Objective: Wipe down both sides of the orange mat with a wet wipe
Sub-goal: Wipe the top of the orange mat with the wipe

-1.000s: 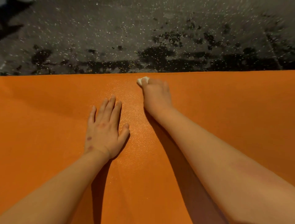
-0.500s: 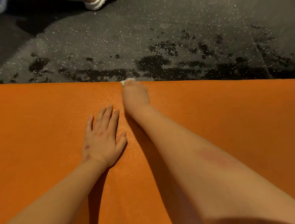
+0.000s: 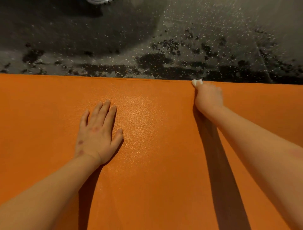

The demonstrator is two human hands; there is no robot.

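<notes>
The orange mat lies flat and fills the lower two thirds of the head view. My left hand rests palm down on it, fingers straight, left of the middle. My right hand reaches to the mat's far edge and grips a small white wet wipe, pressing it onto the mat right at that edge. Only a corner of the wipe shows past my fingers.
Beyond the mat's far edge lies dark speckled floor with darker wet-looking patches. A pale shoe sole shows at the top edge, left of centre.
My right hand with the wipe has slid to the right along the mat's far edge, after a short move left. My left hand stays pressed in place.
</notes>
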